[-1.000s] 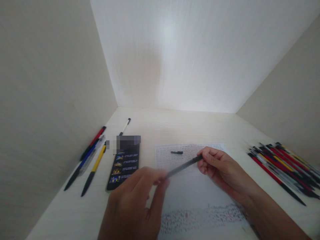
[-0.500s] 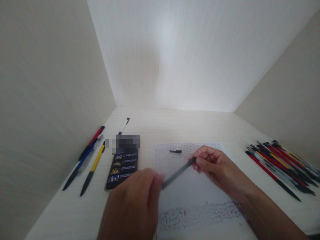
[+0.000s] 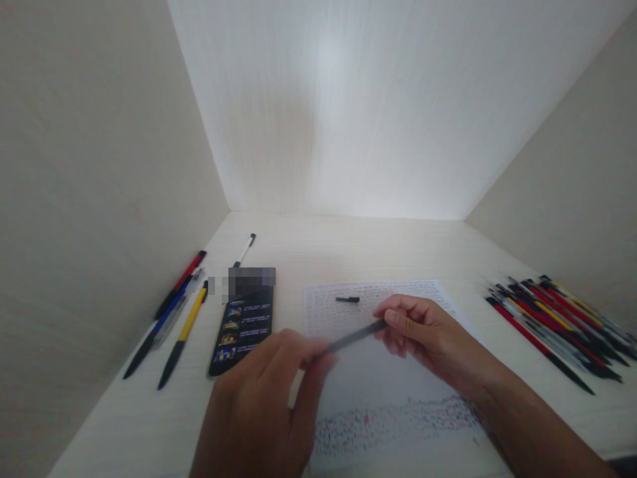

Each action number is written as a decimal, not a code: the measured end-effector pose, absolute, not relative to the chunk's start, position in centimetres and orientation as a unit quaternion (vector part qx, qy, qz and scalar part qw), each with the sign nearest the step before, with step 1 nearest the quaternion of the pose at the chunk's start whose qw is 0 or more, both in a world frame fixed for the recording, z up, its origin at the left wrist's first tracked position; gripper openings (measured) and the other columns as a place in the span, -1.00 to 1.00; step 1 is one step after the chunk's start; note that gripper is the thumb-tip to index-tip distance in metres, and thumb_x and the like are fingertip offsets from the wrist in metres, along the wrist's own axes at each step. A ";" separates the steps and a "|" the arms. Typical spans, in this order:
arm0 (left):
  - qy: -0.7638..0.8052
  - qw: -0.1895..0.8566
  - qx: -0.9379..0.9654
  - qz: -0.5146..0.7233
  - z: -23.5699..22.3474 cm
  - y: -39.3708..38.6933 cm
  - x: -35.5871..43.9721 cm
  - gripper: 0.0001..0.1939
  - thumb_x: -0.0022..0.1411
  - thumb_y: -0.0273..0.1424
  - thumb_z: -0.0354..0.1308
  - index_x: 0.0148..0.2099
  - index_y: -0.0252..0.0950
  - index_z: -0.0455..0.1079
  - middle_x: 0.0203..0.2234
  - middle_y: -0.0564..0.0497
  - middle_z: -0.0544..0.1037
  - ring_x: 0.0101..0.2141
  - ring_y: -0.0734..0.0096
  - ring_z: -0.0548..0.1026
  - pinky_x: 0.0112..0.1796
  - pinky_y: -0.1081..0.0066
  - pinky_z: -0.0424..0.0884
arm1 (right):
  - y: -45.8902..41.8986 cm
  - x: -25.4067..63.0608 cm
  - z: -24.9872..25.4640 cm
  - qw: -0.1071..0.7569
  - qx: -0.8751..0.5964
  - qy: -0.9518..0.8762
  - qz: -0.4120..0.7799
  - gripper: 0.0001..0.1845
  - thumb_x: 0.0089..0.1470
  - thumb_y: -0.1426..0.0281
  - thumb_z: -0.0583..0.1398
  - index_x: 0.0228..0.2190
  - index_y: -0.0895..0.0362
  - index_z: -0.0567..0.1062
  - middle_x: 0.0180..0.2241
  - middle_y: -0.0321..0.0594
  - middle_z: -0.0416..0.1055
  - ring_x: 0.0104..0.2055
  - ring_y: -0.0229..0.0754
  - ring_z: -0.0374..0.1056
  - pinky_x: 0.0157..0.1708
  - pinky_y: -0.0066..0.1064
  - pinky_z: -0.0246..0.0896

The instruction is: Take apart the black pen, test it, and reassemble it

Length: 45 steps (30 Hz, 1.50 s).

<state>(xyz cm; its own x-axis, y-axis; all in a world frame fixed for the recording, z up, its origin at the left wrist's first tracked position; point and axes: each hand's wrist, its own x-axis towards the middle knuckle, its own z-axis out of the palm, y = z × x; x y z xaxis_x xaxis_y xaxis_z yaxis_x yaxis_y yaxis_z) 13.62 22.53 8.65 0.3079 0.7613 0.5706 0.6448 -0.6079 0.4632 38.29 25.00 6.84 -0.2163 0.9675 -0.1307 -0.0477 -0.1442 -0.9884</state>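
Note:
A slim dark pen barrel (image 3: 355, 336) spans the gap between my hands above the paper. My right hand (image 3: 418, 326) pinches its upper right end between thumb and fingers. At the lower left end, the thumb and forefinger of my left hand (image 3: 279, 388) are closed around it, hiding its tip. Beneath both hands lies a sheet of paper (image 3: 368, 378), with handwriting at the top and a band of coloured marks lower down. A short black pen part with a clip, like a cap or upper barrel (image 3: 347, 299), rests on the sheet beyond the held barrel.
Left of the paper lies a phone (image 3: 243, 332) with its screen lit. Farther left are a yellow pen (image 3: 190, 325), a blue pen (image 3: 159, 337) and a red pen (image 3: 185, 275). A white pen (image 3: 243, 251) lies behind the phone. Many pens (image 3: 557, 325) are piled at right. Walls enclose the desk.
My left thumb and forefinger have closed on the lower end of the pen barrel, which now lies flatter. My right hand keeps its pinch, shifted slightly left and down.

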 end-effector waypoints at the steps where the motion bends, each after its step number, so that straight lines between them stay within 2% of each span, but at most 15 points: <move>1: 0.435 0.069 0.809 0.388 8.5 22.6 13.5 -0.89 0.32 -0.42 0.07 -0.30 -0.20 0.37 -0.54 0.12 0.50 -0.51 0.45 0.49 -0.40 0.50 0.45 | 24.9 38.3 6.8 0.409 -0.458 -0.502 0.609 -0.77 0.15 0.23 0.25 -0.31 0.15 0.55 -0.53 -0.25 0.46 -0.56 -0.35 0.23 -0.55 -0.46 0.03; 5: 0.432 0.057 0.832 0.342 7.5 23.0 13.1 -0.84 0.31 -0.35 0.06 -0.32 -0.19 0.41 -0.56 0.11 0.50 -0.58 0.45 0.43 -0.46 0.48 0.42 | 24.8 38.4 6.7 0.395 -0.451 -0.525 0.604 -0.79 0.13 0.27 0.27 -0.41 0.16 0.55 -0.50 -0.23 0.48 -0.57 -0.38 0.22 -0.58 -0.48 0.02; 10: 0.469 0.070 0.835 0.278 7.2 23.2 13.1 -0.72 0.31 -0.35 0.02 -0.45 -0.19 0.40 -0.60 0.10 0.47 -0.58 0.41 0.44 -0.54 0.47 0.32 | 24.9 38.4 6.6 0.414 -0.445 -0.532 0.589 -0.89 0.02 0.39 0.36 -0.37 0.14 0.55 -0.55 -0.31 0.44 -0.52 -0.36 0.26 -0.51 -0.50 0.09; 13: 0.459 0.078 0.830 0.307 7.5 23.1 13.3 -0.73 0.32 -0.37 -0.01 -0.41 -0.18 0.42 -0.56 0.10 0.51 -0.55 0.41 0.47 -0.52 0.46 0.33 | 24.8 38.4 6.8 0.416 -0.450 -0.527 0.589 -0.87 0.01 0.42 0.36 -0.35 0.14 0.53 -0.50 -0.31 0.44 -0.48 -0.36 0.28 -0.46 -0.50 0.11; 17: 0.426 0.070 0.825 0.365 7.8 23.1 13.5 -0.83 0.31 -0.41 0.02 -0.29 -0.17 0.43 -0.50 0.11 0.53 -0.51 0.44 0.48 -0.47 0.48 0.38 | 24.7 38.2 7.1 0.389 -0.441 -0.534 0.607 -0.88 0.08 0.37 0.32 -0.34 0.15 0.51 -0.53 -0.32 0.41 -0.52 -0.38 0.24 -0.52 -0.51 0.06; 20: 0.420 0.072 0.822 0.377 8.0 23.1 13.6 -0.87 0.30 -0.44 0.03 -0.27 -0.18 0.40 -0.49 0.11 0.52 -0.50 0.44 0.48 -0.44 0.48 0.40 | 24.5 38.3 7.1 0.333 -0.429 -0.548 0.636 -0.81 0.15 0.26 0.26 -0.31 0.15 0.53 -0.48 -0.28 0.44 -0.59 -0.41 0.17 -0.61 -0.51 -0.06; 23: 0.414 0.083 0.822 0.382 8.3 23.0 13.7 -0.86 0.29 -0.48 0.02 -0.28 -0.18 0.38 -0.48 0.11 0.51 -0.49 0.44 0.48 -0.40 0.47 0.41 | 24.5 38.5 7.1 0.293 -0.441 -0.568 0.630 -0.72 0.19 0.22 0.22 -0.36 0.18 0.56 -0.60 -0.32 0.33 -0.62 -0.42 0.08 -0.64 -0.51 -0.15; 25: 0.405 0.091 0.826 0.382 8.5 23.0 13.7 -0.84 0.28 -0.50 0.01 -0.29 -0.18 0.38 -0.48 0.12 0.51 -0.48 0.44 0.49 -0.40 0.47 0.41 | 24.5 38.5 7.0 0.305 -0.458 -0.572 0.608 -0.74 0.15 0.24 0.25 -0.40 0.18 0.57 -0.64 -0.35 0.27 -0.60 -0.41 0.08 -0.61 -0.51 -0.13; 32: 0.420 0.079 0.827 0.365 7.4 23.1 13.6 -0.84 0.31 -0.45 0.00 -0.24 -0.17 0.40 -0.44 0.10 0.53 -0.45 0.40 0.50 -0.42 0.42 0.38 | 24.7 38.1 6.9 0.366 -0.482 -0.534 0.590 -0.87 -0.03 0.34 0.39 -0.42 0.12 0.59 -0.57 -0.33 0.40 -0.55 -0.40 0.19 -0.57 -0.53 -0.02; 34: 0.433 0.079 0.828 0.347 7.0 23.1 13.6 -0.83 0.31 -0.42 0.00 -0.29 -0.17 0.40 -0.47 0.10 0.52 -0.47 0.38 0.49 -0.44 0.40 0.37 | 24.7 38.1 6.9 0.379 -0.484 -0.532 0.582 -0.88 -0.05 0.35 0.40 -0.44 0.11 0.59 -0.57 -0.34 0.40 -0.54 -0.39 0.22 -0.55 -0.52 0.02; 40: 0.465 0.056 0.832 0.297 6.9 23.0 13.7 -0.67 0.32 -0.39 -0.06 -0.51 -0.19 0.33 -0.63 0.08 0.41 -0.61 0.36 0.39 -0.57 0.38 0.25 | 24.7 38.0 7.0 0.386 -0.492 -0.531 0.572 -0.88 -0.10 0.37 0.42 -0.46 0.10 0.59 -0.55 -0.32 0.43 -0.51 -0.36 0.26 -0.53 -0.50 0.06; 42: 0.456 0.059 0.834 0.305 7.1 23.0 13.7 -0.70 0.32 -0.37 -0.04 -0.47 -0.19 0.34 -0.62 0.08 0.41 -0.61 0.38 0.39 -0.56 0.39 0.28 | 24.7 38.0 7.2 0.390 -0.493 -0.529 0.571 -0.88 -0.09 0.37 0.41 -0.44 0.10 0.60 -0.55 -0.32 0.43 -0.52 -0.36 0.26 -0.54 -0.50 0.06; 45: 0.437 0.071 0.825 0.351 7.4 22.9 13.7 -0.86 0.31 -0.33 0.04 -0.28 -0.19 0.39 -0.51 0.09 0.48 -0.53 0.40 0.45 -0.47 0.42 0.37 | 24.6 38.0 7.3 0.395 -0.490 -0.536 0.562 -0.89 -0.05 0.35 0.39 -0.44 0.11 0.59 -0.57 -0.32 0.42 -0.53 -0.36 0.25 -0.55 -0.50 0.05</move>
